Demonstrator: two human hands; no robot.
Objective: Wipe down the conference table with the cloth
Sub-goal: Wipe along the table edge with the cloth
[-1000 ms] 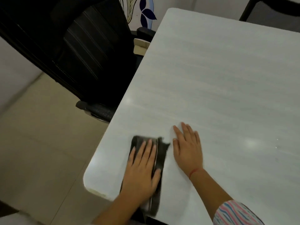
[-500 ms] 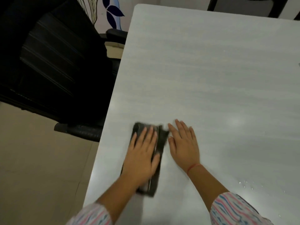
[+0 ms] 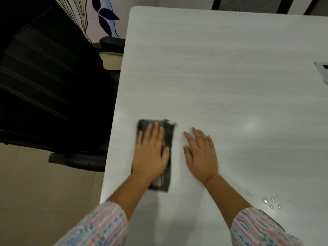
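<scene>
A dark folded cloth (image 3: 167, 132) lies flat on the pale grey conference table (image 3: 221, 86) near its left edge. My left hand (image 3: 150, 151) presses flat on top of the cloth, fingers spread and pointing away from me. My right hand (image 3: 201, 153) rests palm down on the bare tabletop just right of the cloth, a small gap between them, holding nothing. A red thread circles the right wrist.
A black office chair (image 3: 53, 89) stands tight against the table's left edge. Several water drops (image 3: 271, 203) sit on the table at the lower right. A grey object (image 3: 322, 68) pokes in at the right border. Another chair (image 3: 248, 4) stands at the far end.
Both hands and the cloth have slid further along the table away from its near corner. The right hand has drawn slightly apart from the cloth.
</scene>
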